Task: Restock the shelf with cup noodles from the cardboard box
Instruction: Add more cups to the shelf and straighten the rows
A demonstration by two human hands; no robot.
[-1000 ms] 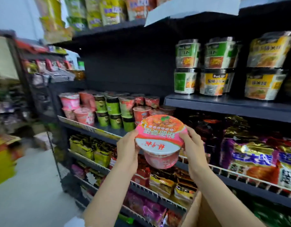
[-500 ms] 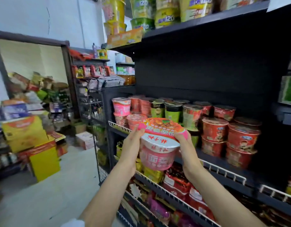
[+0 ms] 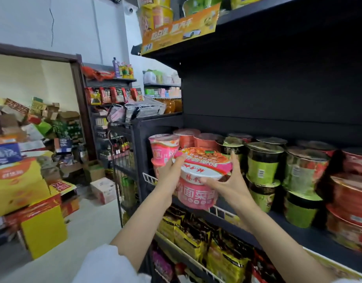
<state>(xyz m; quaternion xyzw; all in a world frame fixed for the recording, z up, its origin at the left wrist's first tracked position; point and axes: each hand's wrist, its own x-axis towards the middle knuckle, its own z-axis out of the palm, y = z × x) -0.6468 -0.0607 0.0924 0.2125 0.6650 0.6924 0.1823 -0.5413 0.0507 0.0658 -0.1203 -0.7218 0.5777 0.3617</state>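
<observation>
Holding a pink noodle cup (image 3: 198, 180) between left hand (image 3: 169, 175) and right hand (image 3: 229, 183) at the shelf (image 3: 298, 240).

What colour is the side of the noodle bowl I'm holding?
Pink with white lettering, under a white rim band, on the noodle bowl; the head view shows it.

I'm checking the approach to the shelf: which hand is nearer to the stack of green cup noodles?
Right. The right hand holds the pink noodle bowl on the side facing the green cup noodles, close beside them. The left hand holds the bowl's far side, next to the pink cups.
</observation>
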